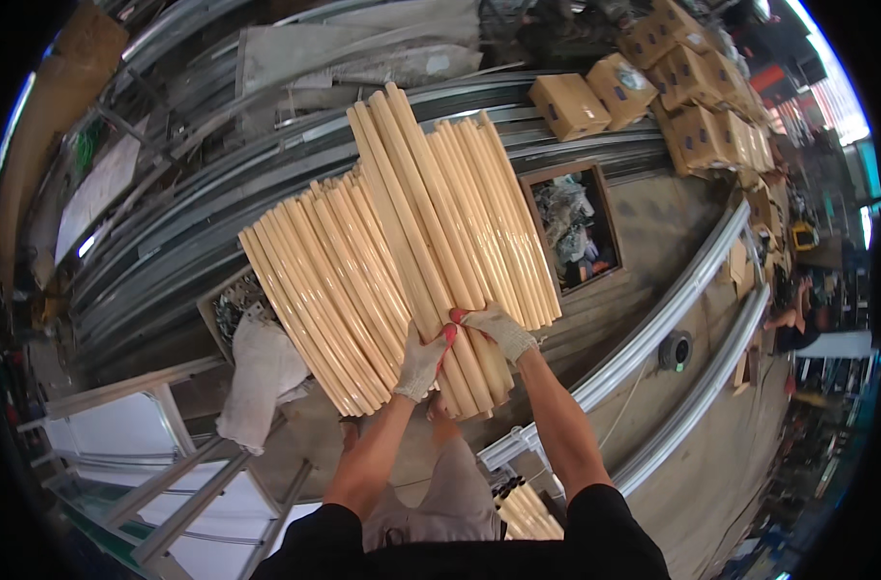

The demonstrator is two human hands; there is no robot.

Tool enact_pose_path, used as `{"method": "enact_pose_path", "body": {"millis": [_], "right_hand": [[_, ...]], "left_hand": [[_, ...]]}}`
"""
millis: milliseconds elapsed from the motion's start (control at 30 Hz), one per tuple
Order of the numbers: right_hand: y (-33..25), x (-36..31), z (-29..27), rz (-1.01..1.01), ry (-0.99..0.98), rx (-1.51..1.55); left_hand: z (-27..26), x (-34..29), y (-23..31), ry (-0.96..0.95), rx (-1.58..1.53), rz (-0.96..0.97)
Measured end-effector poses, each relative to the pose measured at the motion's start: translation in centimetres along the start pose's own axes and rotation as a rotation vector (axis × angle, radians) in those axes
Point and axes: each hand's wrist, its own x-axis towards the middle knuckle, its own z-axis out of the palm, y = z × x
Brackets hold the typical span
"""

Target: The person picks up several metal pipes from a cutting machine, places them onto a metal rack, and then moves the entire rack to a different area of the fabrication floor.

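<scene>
A few long, pale wooden poles (413, 208) lie side by side over a larger pile, their near ends pointing toward me. My left hand (424, 361), in a light knit glove with red on the fingers, is closed round the left side of these poles near their lower ends. From the right, my right hand (499, 331), in a matching glove, grips the same poles. The two thumbs nearly meet on top; the other fingers are partly hidden. Beneath and to both sides are rows of shiny poles, one at the left (329, 290) and one at the right (494, 217).
An open box of scraps (576, 227) stands right of the pile. Long metal profiles (208, 193) lie behind; pale curved rails (673, 309) run along the right. Cardboard boxes (571, 106) are stacked at the far right. A whitish cloth (262, 372) hangs left. Another person (798, 314) is far right.
</scene>
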Motion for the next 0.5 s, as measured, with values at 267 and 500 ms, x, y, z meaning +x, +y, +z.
{"method": "enact_pose_path", "body": {"millis": [267, 500], "right_hand": [[20.6, 26.1, -8.2, -0.155, 0.047, -0.144], [22.4, 33.0, -10.6, -0.137, 0.067, -0.331]], "left_hand": [[-8.8, 14.5, -20.7, 0.177, -0.061, -0.21], [-12.4, 22.0, -26.8, 0.114, -0.149, -0.371]]}}
